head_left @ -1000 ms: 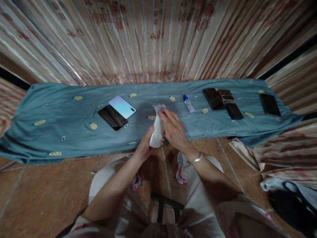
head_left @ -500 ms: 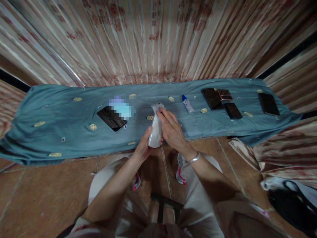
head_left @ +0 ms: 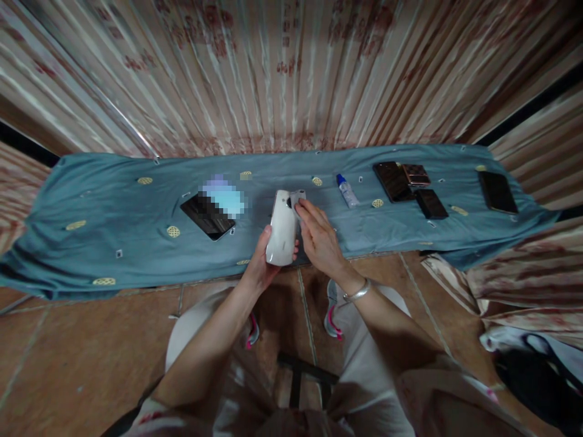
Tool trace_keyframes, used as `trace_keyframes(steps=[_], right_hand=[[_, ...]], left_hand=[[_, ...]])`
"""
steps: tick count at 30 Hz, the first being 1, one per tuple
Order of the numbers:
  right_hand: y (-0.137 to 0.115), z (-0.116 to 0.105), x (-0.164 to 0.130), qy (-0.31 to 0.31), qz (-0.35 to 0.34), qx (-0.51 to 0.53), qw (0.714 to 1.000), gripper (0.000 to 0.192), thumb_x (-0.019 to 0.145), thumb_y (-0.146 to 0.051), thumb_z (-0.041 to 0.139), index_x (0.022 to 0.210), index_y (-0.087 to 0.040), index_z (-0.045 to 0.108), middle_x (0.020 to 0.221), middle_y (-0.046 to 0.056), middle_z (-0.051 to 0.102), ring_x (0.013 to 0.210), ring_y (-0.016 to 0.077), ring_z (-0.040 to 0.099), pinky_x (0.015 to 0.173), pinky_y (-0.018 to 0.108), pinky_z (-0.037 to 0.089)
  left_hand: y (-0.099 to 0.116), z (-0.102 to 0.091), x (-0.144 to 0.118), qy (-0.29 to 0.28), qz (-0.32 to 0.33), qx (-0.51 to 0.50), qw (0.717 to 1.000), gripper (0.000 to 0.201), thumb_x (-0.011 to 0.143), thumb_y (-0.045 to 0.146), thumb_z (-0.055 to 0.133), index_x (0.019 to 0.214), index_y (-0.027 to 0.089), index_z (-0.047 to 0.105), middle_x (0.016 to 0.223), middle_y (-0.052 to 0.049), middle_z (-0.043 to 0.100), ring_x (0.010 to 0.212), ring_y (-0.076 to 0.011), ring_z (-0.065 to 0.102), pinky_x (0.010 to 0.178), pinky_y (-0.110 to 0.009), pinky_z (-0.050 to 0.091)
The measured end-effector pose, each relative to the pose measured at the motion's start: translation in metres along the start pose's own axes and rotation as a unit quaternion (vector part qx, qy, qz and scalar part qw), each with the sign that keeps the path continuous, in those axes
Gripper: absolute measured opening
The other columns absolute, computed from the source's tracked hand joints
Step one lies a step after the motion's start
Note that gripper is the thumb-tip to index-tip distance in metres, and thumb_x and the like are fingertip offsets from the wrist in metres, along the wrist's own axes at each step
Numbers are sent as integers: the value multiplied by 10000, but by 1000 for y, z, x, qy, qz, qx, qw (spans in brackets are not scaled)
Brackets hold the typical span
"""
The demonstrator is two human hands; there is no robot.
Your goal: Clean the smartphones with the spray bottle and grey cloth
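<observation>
Presently, the left hand [head_left: 262, 264] grasps a white phone [head_left: 281, 229] from below, its glossy back turned up toward the camera and its long axis pointing away from the person, above the near edge of the blue-green cloth [head_left: 113, 212]. The right hand [head_left: 321, 243] is closed on a small pale cloth or wipe [head_left: 298, 196], pinched at the fingertips [head_left: 301, 209] and lying against the phone's upper right edge beside the camera cutout; whether it is fabric or film cannot be told from this view. A metal bangle [head_left: 357, 293] sits on the right wrist.

On the cloth, to the left of the hands, a dark phone [head_left: 200, 215] lies flat with a second, lighter phone [head_left: 223, 197] overlapping its far corner; that second item is blurred. To the right, a small clear bottle with a blue cap [head_left: 347, 190] lies on its side. Further right, three dark devices [head_left: 405, 182] are grouped together, touching or nearly so, and a single black phone [head_left: 497, 192] lies well apart near the cloth's right end. Striped curtain fabric [head_left: 291, 73] hangs behind the cloth.
</observation>
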State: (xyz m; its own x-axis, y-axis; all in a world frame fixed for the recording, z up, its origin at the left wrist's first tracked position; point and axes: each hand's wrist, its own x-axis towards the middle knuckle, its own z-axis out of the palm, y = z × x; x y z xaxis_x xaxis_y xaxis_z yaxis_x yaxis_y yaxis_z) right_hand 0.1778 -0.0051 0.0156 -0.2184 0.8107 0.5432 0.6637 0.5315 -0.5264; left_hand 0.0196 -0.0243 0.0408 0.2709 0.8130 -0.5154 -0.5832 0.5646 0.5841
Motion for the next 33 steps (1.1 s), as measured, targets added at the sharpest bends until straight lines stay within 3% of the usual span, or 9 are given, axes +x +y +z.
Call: trace_keyframes(steps=[3, 7, 15, 23, 29, 33], right_hand=[[-6, 3, -4, -11, -16, -4, 1000, 501, 1017, -154, 343, 1488, -154, 514, 1512, 165, 543, 1426, 245, 492, 1184, 478, 452], [-12, 6, -8, -25, -40, -3, 999, 515, 1003, -135, 358, 1496, -136, 503, 1508, 177, 544, 1422, 257, 490, 1185, 488, 457], [-24, 15, -14, -16, -72, -10, 997, 465, 1023, -131, 355, 1437, -124, 567, 1450, 161, 606, 1397, 244, 526, 1174, 469, 486], [-34, 14, -15, -23, -72, -1, 997, 435, 1025, -133, 359, 1380, -133, 612, 1418, 152, 633, 1363, 249, 556, 1156, 471, 502], [-30, 8, -11, -17, -55, 11, 998, 463, 1027, -160, 363, 1453, -141, 546, 1466, 166, 585, 1365, 259, 542, 1151, 495, 487], [-31, 5, -8, -10, -55, 21, 998, 478, 1025, -173, 370, 1480, -142, 514, 1477, 170, 572, 1365, 269, 535, 1145, 507, 485]], left_hand=[[3, -2, 3, -5, 14, -19, 1000, 557, 1031, 520, 384, 1216, 81, 672, 772, -99, 759, 590, -175, 695, 581, -267, 564], [8, 0, 5, -1, 30, -44, 999, 519, 1048, 474, 335, 1233, 121, 668, 742, -66, 754, 574, -175, 689, 571, -270, 562], [14, 6, 5, 58, 60, -130, 988, 433, 1043, 387, 405, 1308, 151, 652, 857, -34, 783, 674, -138, 710, 656, -227, 562], [12, 3, 13, 49, 81, -131, 987, 402, 1042, 381, 420, 1150, 138, 722, 858, -35, 777, 714, -126, 704, 705, -217, 547], [2, 3, 15, 33, 80, -88, 992, 348, 1002, 366, 524, 1162, 136, 730, 969, -50, 778, 894, -160, 714, 878, -256, 523], [-3, 5, 14, 22, 79, -61, 995, 290, 980, 345, 563, 1098, 143, 735, 924, -42, 766, 910, -171, 709, 907, -276, 524]])
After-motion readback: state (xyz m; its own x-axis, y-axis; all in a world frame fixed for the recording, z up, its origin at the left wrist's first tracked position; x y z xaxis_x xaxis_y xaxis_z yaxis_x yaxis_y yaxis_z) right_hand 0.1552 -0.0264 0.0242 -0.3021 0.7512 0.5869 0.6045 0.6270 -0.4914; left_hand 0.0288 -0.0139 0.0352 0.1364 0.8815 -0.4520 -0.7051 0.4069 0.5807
